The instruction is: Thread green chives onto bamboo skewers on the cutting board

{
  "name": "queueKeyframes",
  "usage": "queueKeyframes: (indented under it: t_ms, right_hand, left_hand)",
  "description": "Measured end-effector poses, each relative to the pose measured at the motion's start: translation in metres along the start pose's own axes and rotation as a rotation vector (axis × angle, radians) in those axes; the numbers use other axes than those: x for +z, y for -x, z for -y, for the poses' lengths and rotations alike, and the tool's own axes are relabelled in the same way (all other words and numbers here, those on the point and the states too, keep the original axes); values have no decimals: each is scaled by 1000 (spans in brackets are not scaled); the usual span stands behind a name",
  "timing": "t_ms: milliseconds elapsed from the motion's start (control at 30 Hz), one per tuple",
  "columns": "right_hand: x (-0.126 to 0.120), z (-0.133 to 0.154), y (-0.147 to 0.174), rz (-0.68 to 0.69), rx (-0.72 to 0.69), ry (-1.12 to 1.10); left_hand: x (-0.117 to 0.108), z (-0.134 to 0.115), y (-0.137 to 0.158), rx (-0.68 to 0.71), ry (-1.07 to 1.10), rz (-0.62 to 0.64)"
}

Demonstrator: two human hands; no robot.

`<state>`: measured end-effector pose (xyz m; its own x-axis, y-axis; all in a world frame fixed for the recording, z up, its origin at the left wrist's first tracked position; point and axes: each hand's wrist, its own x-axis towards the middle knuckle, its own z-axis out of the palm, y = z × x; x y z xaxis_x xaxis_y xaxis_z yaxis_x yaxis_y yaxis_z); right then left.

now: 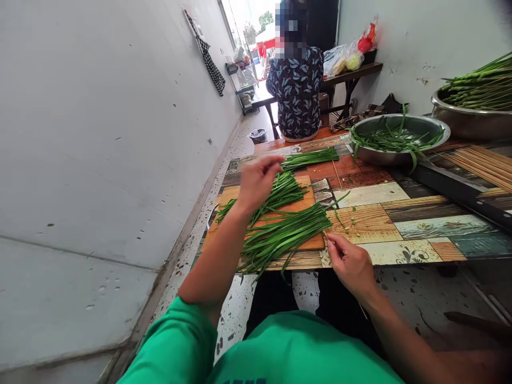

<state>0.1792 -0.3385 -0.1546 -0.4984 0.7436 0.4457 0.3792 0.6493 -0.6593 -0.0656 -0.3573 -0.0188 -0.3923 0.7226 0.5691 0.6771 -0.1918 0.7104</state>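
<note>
My right hand [352, 262] pinches a thin wooden skewer [326, 234] at the table's front edge; its tip touches or nearly touches the cut ends of a bunch of garlic chives [292, 232]. This bunch lies across the front of a wooden cutting board [316, 242], its leaves hanging over the table edge. My left hand [258, 182], slightly blurred, is raised above the board with thumb and forefinger a little apart and nothing visible between them. Below it lies a second pile of chives [286, 192]. Farther back is another bunch [314, 157].
At the right stand a metal bowl of chive pieces [400, 154], a large knife [452, 184], loose skewers [488, 162] and a pot of green stalks [472, 117]. A person [296, 90] sits beyond the table [364, 253]. A wall [100, 160] runs along the left.
</note>
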Motion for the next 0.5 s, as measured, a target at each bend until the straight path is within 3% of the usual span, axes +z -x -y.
queueKeyframes:
  t_ms: [100, 233, 367, 500]
  right_hand:
    - [-1, 1, 0, -4, -10, -20]
    - [-2, 2, 0, 2, -18, -25]
    - [-3, 3, -2, 16, 11, -3]
    - [-2, 2, -2, 28, 23, 1]
  left_hand:
    - [30, 32, 13, -157, -102, 218]
    - [60, 60, 30, -357, -42, 336]
    - [65, 58, 33, -295, 19, 450]
    - [66, 52, 32, -305, -21, 435]
